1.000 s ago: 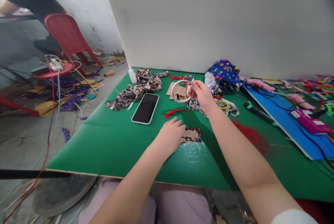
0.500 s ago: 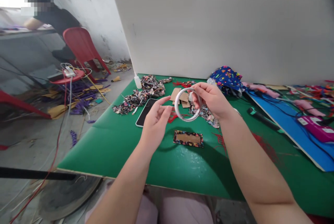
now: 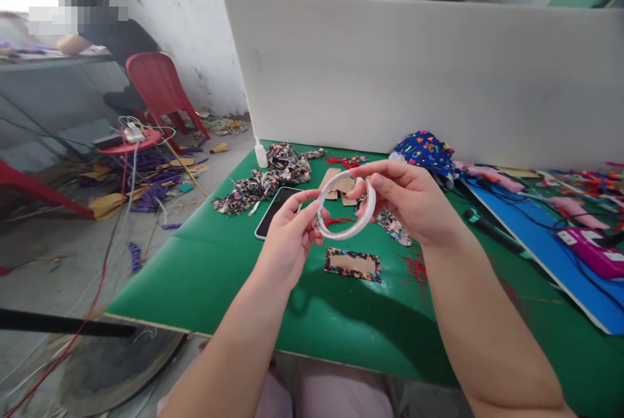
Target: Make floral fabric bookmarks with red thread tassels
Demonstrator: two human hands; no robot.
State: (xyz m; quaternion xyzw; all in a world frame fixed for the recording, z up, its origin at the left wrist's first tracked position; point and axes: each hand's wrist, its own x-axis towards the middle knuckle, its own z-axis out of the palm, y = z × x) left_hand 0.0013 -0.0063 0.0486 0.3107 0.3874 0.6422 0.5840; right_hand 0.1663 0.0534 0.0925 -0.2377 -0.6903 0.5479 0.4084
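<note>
A thin white roll of tape (image 3: 347, 233) is held up above the green table, between both hands. My left hand (image 3: 288, 236) pinches its left edge with thumb and fingers. From the other side, my right hand (image 3: 412, 200) grips its upper right edge. Below the roll lies a small cardboard rectangle (image 3: 353, 265) bordered with dark floral fabric. Behind the hands are brown card pieces (image 3: 332, 182), partly covered, and a scrap of floral fabric (image 3: 394, 228).
A phone (image 3: 273, 213) and bunched floral fabric (image 3: 260, 187) lie left on the green table (image 3: 195, 275), near a white bottle (image 3: 260, 154). At right are a blue board (image 3: 531, 242), a magenta device (image 3: 592, 252) and cords. A person sits on a red chair (image 3: 158, 83).
My left hand has closed onto the left edge of the tape roll, which it was apart from before. The roll has tilted and moved slightly down; my right hand still holds it.
</note>
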